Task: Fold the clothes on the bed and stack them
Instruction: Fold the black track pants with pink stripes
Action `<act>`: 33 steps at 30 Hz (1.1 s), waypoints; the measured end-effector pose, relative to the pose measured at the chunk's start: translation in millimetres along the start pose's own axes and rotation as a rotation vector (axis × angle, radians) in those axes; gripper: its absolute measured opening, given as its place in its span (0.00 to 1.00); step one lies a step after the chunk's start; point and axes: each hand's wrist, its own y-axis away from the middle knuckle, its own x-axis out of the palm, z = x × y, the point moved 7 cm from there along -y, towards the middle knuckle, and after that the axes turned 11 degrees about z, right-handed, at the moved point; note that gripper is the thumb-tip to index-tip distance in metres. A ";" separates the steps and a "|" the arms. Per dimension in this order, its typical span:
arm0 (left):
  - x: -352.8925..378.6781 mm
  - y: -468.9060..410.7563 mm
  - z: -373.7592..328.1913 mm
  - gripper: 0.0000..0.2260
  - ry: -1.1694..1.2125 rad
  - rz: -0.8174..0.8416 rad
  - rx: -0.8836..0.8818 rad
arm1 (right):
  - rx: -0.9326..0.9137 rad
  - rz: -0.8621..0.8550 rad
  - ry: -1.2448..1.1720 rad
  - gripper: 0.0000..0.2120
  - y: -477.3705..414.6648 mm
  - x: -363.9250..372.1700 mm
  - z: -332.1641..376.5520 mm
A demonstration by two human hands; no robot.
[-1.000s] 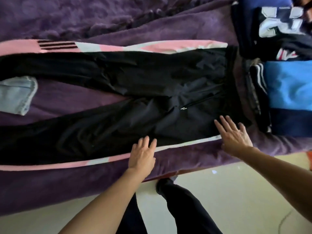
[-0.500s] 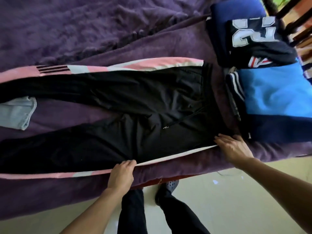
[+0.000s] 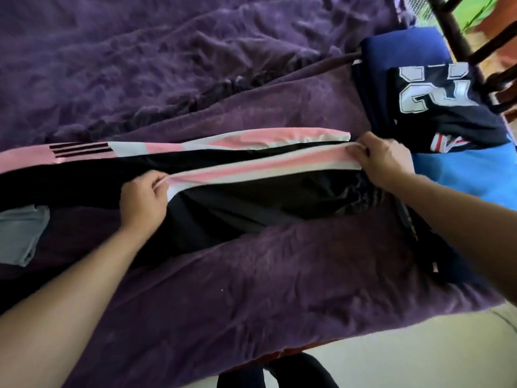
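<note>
Black track pants with pink and white side stripes lie lengthwise across the purple bed cover. The near leg is lifted and folded over toward the far leg. My left hand grips the near leg's striped edge around mid-leg. My right hand pinches the same striped edge at the waistband end. A stack of folded clothes sits at the right: a navy jersey with white numbers and a blue garment.
A light grey-blue garment lies at the left edge of the bed. Dark wooden furniture bars stand beyond the stack at top right. The bed's near edge meets a pale floor, where my dark-clad legs show.
Both hands went from lying flat at the near stripe to gripping it, then lifted the near leg and carried it over toward the far leg. The view shifted forward over the bed.
</note>
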 end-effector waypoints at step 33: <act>-32.5 136.9 178.2 0.20 -0.466 0.260 -0.543 | -0.404 0.173 -0.050 0.10 -0.9 105.1 258.3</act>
